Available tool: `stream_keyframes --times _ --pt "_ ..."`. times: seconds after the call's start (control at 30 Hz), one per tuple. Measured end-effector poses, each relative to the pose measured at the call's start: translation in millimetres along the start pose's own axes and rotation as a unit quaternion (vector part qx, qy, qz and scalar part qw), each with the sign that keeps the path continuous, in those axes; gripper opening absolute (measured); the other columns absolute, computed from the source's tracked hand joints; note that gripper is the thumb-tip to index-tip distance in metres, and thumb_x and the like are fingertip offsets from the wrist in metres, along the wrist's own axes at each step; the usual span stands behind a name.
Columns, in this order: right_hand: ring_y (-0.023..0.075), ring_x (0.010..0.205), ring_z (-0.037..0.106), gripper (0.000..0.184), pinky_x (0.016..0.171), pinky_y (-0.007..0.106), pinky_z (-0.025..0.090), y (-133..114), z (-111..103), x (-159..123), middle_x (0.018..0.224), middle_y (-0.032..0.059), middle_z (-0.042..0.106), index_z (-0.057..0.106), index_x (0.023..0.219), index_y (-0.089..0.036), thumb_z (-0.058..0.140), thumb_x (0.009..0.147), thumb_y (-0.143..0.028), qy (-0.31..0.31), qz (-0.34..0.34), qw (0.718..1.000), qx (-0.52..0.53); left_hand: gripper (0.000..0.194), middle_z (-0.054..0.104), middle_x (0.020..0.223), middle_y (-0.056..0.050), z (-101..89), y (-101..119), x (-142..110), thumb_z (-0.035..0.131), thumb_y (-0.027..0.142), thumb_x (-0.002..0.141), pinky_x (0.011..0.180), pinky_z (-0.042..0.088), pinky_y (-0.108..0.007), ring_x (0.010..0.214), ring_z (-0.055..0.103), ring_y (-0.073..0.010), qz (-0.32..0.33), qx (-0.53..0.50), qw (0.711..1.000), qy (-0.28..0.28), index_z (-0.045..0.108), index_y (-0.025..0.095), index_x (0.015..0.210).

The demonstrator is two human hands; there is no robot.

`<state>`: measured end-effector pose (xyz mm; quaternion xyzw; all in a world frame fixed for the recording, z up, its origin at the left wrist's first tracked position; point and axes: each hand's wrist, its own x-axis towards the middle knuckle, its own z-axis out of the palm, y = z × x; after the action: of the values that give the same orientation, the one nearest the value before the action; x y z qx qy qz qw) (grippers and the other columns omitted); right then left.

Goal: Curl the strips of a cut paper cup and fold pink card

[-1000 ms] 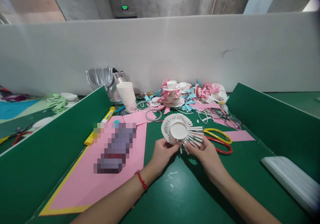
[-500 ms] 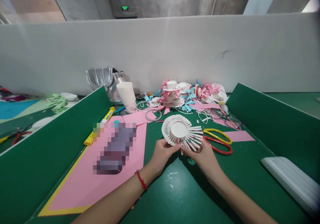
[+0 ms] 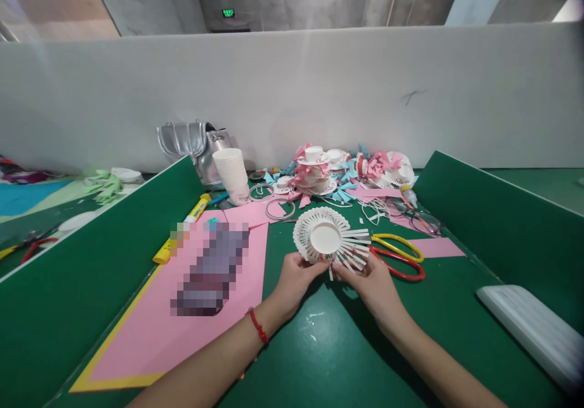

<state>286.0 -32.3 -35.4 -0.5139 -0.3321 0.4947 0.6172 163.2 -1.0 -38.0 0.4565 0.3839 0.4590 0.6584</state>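
A white paper cup [image 3: 325, 238], its wall cut into strips fanned out around the round base, is held between my two hands over the green table. Along its left side the strips are folded into a looped edge; on the right they stick out straight. My left hand [image 3: 295, 280] pinches the near edge of the cup. Close beside it, my right hand [image 3: 371, 280] grips the lower right strips with thumb and fingers. Scissors [image 3: 401, 256] with one yellow and one red handle lie just beyond my right hand, their blades hidden behind the strips.
A stack of paper cups [image 3: 231, 174] stands near a silver bag [image 3: 187, 140]. Finished-looking cup flowers [image 3: 319, 168] pile up at the back. Pink paper [image 3: 150, 329], a glue stick [image 3: 198, 208] and a blurred-out object lie left. Green dividers [image 3: 497, 207] flank the table; a white block [image 3: 529, 329] sits right.
The cut cup has shifted very slightly left and tilted a little in my hands. Both hands keep their pinch on its near edge.
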Motion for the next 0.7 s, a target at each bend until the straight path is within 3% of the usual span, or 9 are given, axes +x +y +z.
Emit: stream_keyframes --times 0.53,0.63,0.7 --pt "0.0207 0.074 0.064 0.037 0.067 0.033 0.051 10 -1 0 0.08 0.0046 0.068 0.055 0.083 -0.016 0.073 0.052 -0.023 -0.036 -0.031 0.998 -0.03 0.016 0.067 0.074 -0.005 0.7 1 0 0.068 0.018 0.057 0.07 0.042 -0.027 0.07 0.057 -0.016 0.011 0.02 1.0 0.0 0.066 0.01 0.071" --pt "0.02 0.075 0.063 0.036 0.068 0.033 0.05 10 -1 -2 0.085 0.0056 0.066 0.052 0.087 -0.018 0.07 0.057 -0.026 -0.038 -0.067 0.995 -0.07 0.015 0.066 0.071 -0.004 0.8 0 0 0.069 0.018 0.056 0.068 0.043 -0.026 0.067 0.056 -0.0152 0.017 0.017 0.999 0.024 0.066 0.01 0.068" --pt "0.0193 0.072 0.062 0.042 0.063 0.033 0.05 7 -3 -4 0.088 0.0068 0.064 0.048 0.095 -0.018 0.068 0.06 -0.027 -0.005 -0.128 0.98 -0.149 0.015 0.066 0.07 -0.004 0.9 -1 0 0.069 0.017 0.056 0.067 0.043 -0.025 0.066 0.056 -0.014 0.017 -0.004 0.999 0.044 0.066 0.01 0.068"
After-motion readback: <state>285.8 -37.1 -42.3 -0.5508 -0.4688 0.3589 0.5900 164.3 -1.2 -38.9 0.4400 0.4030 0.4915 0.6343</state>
